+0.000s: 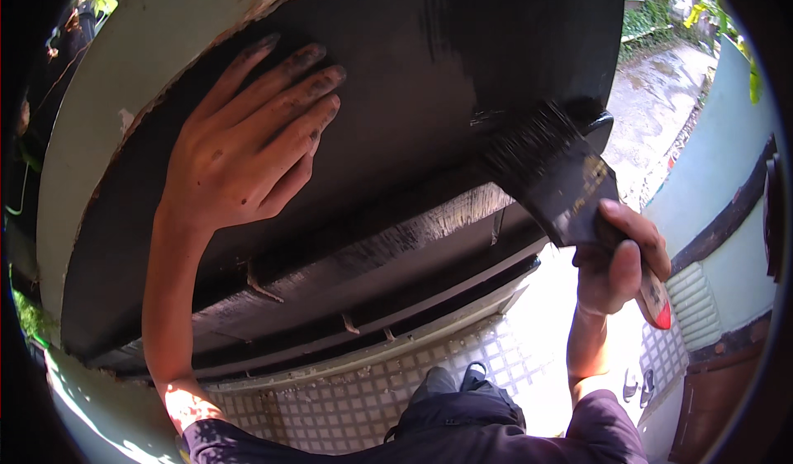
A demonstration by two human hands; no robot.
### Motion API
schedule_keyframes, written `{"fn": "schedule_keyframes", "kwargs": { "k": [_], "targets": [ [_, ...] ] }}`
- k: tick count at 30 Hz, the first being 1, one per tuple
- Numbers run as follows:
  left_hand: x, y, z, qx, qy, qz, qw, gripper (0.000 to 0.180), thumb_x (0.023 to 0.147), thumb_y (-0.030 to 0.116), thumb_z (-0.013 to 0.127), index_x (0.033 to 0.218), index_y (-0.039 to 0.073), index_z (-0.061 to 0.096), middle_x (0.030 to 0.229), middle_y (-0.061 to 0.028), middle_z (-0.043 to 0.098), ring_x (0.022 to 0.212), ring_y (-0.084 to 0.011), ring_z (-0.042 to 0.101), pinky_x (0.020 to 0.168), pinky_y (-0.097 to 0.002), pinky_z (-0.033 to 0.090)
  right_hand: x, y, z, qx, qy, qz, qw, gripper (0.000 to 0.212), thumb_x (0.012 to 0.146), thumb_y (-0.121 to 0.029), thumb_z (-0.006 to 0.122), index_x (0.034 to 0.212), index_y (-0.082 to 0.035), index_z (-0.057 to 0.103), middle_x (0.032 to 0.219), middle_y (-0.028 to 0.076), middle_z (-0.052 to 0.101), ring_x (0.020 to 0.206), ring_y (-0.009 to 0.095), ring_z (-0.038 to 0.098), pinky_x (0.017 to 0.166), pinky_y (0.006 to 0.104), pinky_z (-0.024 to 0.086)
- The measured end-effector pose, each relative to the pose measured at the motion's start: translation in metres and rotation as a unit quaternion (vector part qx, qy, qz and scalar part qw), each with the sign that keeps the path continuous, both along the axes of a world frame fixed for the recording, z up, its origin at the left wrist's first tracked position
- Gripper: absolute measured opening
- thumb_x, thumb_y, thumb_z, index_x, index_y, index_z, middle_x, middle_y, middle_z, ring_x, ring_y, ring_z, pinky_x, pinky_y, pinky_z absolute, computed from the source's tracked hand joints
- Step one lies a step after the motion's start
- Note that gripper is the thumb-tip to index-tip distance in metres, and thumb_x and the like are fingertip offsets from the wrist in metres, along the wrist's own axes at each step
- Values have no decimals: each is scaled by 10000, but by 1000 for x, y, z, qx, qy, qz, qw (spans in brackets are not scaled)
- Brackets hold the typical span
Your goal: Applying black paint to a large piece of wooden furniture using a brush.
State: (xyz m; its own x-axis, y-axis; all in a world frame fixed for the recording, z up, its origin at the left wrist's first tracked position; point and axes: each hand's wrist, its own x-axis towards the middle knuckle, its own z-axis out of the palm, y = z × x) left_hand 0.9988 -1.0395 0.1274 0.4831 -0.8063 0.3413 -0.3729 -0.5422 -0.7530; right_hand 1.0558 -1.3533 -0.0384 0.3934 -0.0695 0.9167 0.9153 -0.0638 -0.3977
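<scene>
My left hand (244, 138) lies spread on a wide dark panel (388, 84), its fingertips smudged with dark paint. Nothing is in that hand. On the right, my right hand (615, 262) is closed round the handle of a wide black paintbrush (570, 187); the handle ends in a red tip. The brush's bristles, coated in black, touch or hover just by the panel near its right end; which of the two I cannot tell. Behind the bristles, a blacker streaky patch (529, 43) covers the panel's upper right.
Below the panel run dark wooden ledges (405, 229) with several small pieces sticking out. A pale wall border (91, 134) curves round the left. Patterned floor tiles (322, 410) lie far beneath. At right are a light blue wall (727, 142) and a pair of slippers (639, 385).
</scene>
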Motion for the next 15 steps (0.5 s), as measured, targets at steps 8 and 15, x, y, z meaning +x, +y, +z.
{"fn": "schedule_keyframes", "kwargs": {
  "k": [8,15],
  "targets": [
    [-126,6,-97,-333,-10,10,943,214,809,109,555,881,-38,692,885,-198,710,899,-380,700,808,-467,564,-32,14,-94,152,159,211,952,384,880,-263,421,1047,50,570,1121,157,575,964,248,575,827,353,481],
    [-251,7,-316,-639,11,338,691,238,822,97,648,624,9,550,603,-109,568,529,-310,566,480,-346,428,-107,76,-152,85,379,266,882,243,887,-172,521,978,39,596,762,63,545,475,73,426,431,203,319]
  ]
}}
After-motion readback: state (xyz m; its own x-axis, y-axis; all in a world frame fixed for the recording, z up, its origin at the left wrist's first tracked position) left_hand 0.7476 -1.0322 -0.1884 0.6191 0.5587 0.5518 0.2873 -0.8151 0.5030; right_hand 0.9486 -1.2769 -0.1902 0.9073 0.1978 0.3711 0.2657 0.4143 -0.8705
